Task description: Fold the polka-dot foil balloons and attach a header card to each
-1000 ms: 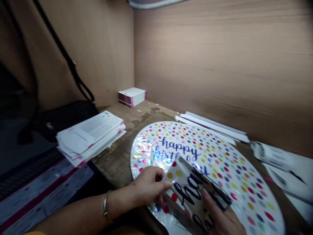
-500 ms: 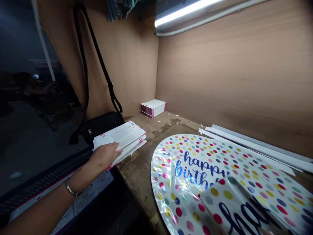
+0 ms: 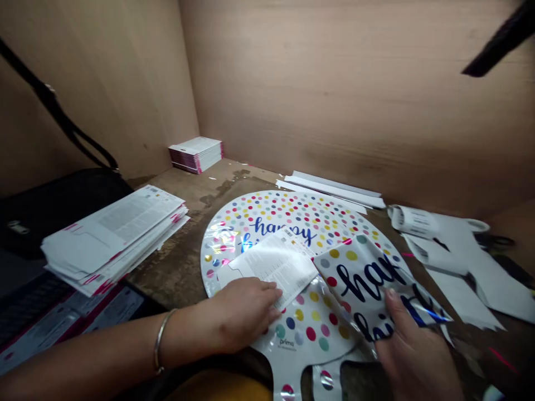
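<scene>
My left hand (image 3: pixel 246 312), with a bangle at the wrist, grips the near edge of a white printed packet (image 3: pixel 267 262). The packet lies over flat polka-dot foil balloons (image 3: pixel 234 217), which show blue "happy" lettering and tails at the front edge. In my right hand (image 3: pixel 413 345) is a folded foil balloon (image 3: pixel 355 273) with the same dots and large dark-blue letters. My right thumb presses on its face; the other fingers are hidden behind it. The folded balloon's left edge is close against the packet; whether they touch, I cannot tell.
To the left, an uneven stack of white packets (image 3: pixel 117 223) sits at the table edge beside a black bag (image 3: pixel 54 206). A neat packet stack (image 3: pixel 196 153) stands in the back corner. White strips (image 3: pixel 334 192) lie along the back wall, and curled white sheets (image 3: pixel 472 262) at right.
My left hand has left the packet stack with one packet and moved right, over the balloons beside the folded balloon. The view has swung right and down, bringing my right hand into sight.
</scene>
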`<state>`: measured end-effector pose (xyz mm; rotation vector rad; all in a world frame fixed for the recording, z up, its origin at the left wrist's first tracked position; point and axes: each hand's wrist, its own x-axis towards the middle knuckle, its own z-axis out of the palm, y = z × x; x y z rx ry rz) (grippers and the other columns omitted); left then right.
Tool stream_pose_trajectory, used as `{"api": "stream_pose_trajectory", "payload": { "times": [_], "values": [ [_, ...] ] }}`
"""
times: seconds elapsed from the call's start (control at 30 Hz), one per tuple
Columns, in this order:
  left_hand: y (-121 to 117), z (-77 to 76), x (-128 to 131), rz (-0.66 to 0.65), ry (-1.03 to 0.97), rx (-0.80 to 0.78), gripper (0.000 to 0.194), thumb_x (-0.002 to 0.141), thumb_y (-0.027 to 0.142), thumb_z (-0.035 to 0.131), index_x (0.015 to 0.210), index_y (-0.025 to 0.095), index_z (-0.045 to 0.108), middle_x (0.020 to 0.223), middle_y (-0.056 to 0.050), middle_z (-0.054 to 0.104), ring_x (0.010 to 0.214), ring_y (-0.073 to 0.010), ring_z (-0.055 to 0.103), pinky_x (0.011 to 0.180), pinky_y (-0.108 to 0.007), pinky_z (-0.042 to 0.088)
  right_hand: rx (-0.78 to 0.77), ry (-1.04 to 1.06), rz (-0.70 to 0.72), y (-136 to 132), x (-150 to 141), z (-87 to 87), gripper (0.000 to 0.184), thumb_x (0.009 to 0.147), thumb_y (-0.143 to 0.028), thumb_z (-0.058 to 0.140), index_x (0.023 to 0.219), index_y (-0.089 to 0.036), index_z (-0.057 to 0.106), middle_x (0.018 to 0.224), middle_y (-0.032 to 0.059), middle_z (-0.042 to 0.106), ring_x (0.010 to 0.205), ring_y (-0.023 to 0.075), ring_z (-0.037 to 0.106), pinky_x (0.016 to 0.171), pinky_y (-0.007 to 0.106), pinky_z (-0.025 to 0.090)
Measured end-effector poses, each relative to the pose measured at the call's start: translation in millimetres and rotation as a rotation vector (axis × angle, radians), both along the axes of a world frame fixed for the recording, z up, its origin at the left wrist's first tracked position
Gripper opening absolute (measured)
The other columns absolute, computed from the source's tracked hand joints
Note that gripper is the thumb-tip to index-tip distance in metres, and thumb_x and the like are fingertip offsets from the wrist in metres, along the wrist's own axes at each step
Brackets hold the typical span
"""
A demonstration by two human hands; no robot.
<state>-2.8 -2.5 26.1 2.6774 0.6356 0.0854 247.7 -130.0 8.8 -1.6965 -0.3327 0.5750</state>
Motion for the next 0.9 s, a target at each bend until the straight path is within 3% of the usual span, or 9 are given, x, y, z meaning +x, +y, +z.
{"api": "stream_pose_trajectory", "payload": {
  "times": [0.1,0.2,0.3,0.37,0.5,0.57,0.7,0.8,0.9],
  "values": [
    [30.6,-7.2,0.7,-0.109,0.059,0.043,0.042,0.088,0.022,0.047,0.130,0.027,0.049,0.138,-0.008,0.047,0.122,-0.0287,0.047,0.099,-0.045,0.039,-0.008,0.082,-0.194,5.9,-8.2,16.5,0.053,0.068,-0.041,0.071,0.113,-0.016,0.061,0.108,0.0120,0.069,0.103,0.0312,0.063,0.086,0.039,0.056],
    [54.4,-11.1,2.6,-0.146,0.103,0.104,0.044,0.087,0.037,0.053,0.130,0.036,0.047,0.144,-0.006,0.039,0.129,-0.0321,0.037,0.103,-0.052,0.030,0.083,0.209,-0.107,8.2,-15.3,16.3,0.060,0.063,-0.035,0.074,0.118,-0.020,0.058,0.109,0.0087,0.069,0.102,0.0292,0.063,0.087,0.039,0.055],
    [47.0,-11.1,16.9,-0.032,0.127,0.191,0.050,0.085,0.050,0.052,0.129,0.027,0.050,0.133,-0.014,0.048,0.118,-0.0329,0.047,0.095,-0.046,0.039,0.159,0.307,-0.033,8.4,-20.3,10.6,0.069,0.058,-0.031,0.078,0.123,-0.022,0.055,0.113,0.0068,0.067,0.103,0.0278,0.063,0.089,0.039,0.053],
    [34.4,-4.9,25.4,0.047,0.183,0.215,0.048,0.085,0.045,0.052,0.126,0.020,0.052,0.119,-0.017,0.056,0.105,-0.0326,0.055,0.085,-0.043,0.045,0.188,0.328,-0.063,8.2,-19.0,10.7,0.070,0.057,-0.028,0.079,0.123,-0.023,0.055,0.114,0.0065,0.067,0.103,0.0273,0.063,0.089,0.039,0.053],
    [33.2,14.9,28.9,-0.072,0.299,0.023,0.057,0.079,0.024,0.056,0.134,0.025,0.043,0.107,-0.008,0.062,0.088,-0.0247,0.062,0.074,-0.034,0.048,0.216,0.310,-0.113,6.1,-8.9,16.4,0.063,0.058,-0.023,0.078,0.118,-0.022,0.059,0.115,0.0066,0.066,0.102,0.0271,0.063,0.089,0.040,0.053],
    [47.4,17.7,32.9,-0.166,0.255,0.033,0.068,0.075,0.023,0.061,0.138,0.031,0.036,0.121,-0.007,0.057,0.102,-0.0258,0.058,0.085,-0.036,0.044,0.207,0.350,-0.086,5.7,-7.7,16.6,0.062,0.061,-0.023,0.077,0.120,-0.023,0.057,0.114,0.0066,0.067,0.102,0.0271,0.064,0.087,0.041,0.054],
    [70.0,3.0,53.2,-0.390,0.078,0.126,0.085,0.066,0.055,0.071,0.139,0.036,0.032,0.151,-0.005,0.024,0.136,-0.0350,0.021,0.108,-0.050,0.016,0.205,0.315,-0.074,6.0,-10.6,11.9,0.060,0.069,-0.026,0.072,0.126,-0.025,0.051,0.111,0.0058,0.068,0.102,0.0261,0.064,0.084,0.042,0.056],
    [64.1,-9.3,60.5,-0.351,0.075,0.080,0.080,0.069,0.071,0.058,0.136,0.031,0.040,0.148,-0.009,0.030,0.132,-0.0358,0.029,0.106,-0.049,0.021,0.192,0.239,-0.120,0.4,-1.5,11.7,0.053,0.071,-0.028,0.069,0.122,-0.023,0.054,0.111,0.0067,0.068,0.099,0.0259,0.065,0.082,0.041,0.057],
    [53.4,-13.2,56.4,-0.312,0.103,0.036,0.103,0.052,0.073,0.069,0.137,0.024,0.039,0.146,-0.016,0.031,0.123,-0.0386,0.039,0.100,-0.047,0.032,0.159,0.253,-0.160,-7.1,11.9,15.4,0.049,0.072,-0.026,0.068,0.120,-0.024,0.055,0.109,0.0068,0.069,0.094,0.0263,0.067,0.078,0.043,0.058]
  ]
}}
